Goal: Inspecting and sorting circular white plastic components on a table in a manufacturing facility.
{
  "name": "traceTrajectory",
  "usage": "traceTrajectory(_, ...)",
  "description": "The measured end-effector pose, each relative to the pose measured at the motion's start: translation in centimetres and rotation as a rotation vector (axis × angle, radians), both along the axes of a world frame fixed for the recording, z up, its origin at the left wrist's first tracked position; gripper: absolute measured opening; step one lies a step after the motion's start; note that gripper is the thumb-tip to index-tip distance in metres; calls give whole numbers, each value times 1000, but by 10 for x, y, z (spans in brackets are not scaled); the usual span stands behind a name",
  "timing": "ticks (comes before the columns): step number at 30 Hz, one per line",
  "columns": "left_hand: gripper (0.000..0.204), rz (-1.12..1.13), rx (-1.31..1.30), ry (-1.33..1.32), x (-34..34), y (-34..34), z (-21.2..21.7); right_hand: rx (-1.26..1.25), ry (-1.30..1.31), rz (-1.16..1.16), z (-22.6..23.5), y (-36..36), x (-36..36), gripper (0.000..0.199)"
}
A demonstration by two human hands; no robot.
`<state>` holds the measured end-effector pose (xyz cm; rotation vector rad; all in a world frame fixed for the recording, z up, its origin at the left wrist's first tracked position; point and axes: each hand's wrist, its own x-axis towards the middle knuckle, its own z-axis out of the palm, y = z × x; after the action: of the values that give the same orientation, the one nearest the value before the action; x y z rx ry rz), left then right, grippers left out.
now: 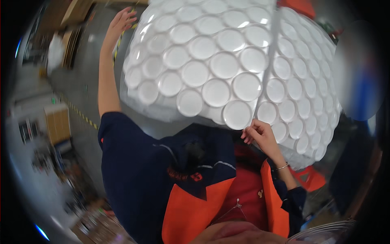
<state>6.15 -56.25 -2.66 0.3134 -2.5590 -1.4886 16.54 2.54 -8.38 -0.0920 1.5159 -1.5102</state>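
Note:
Two large bundles of white round tubs or lids, packed in rows under clear plastic film, fill the upper middle: a left bundle (195,73) and a right bundle (302,87), with a narrow seam between them. My left hand (122,22) is stretched out at the far left, beside the left bundle's far corner. Its fingers are loosely bent and apart, with nothing seen in them. My right hand (262,136) is at the near end of the seam, by the film's near edge. Its thumb and fingers are closed together; whatever they pinch is too small to make out.
Orange plastic pieces (310,179) show under the right bundle, partly hidden. On the left, yellow-black tape (81,114) marks the grey floor, with a brown cardboard box (58,124) and wooden stacks (73,44) beyond. A blurred white and blue shape (361,81) stands at the far right.

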Motion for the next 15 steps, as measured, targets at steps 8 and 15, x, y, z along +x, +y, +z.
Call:
traceTrajectory(8, 45, 648, -387, 17, 224, 73, -65, 37, 53, -19, -3, -5, 5, 20)
traceTrajectory(15, 37, 656, 45, -116, 258, 90, -96, 22, 91, -45, -6, -5, 8, 21)
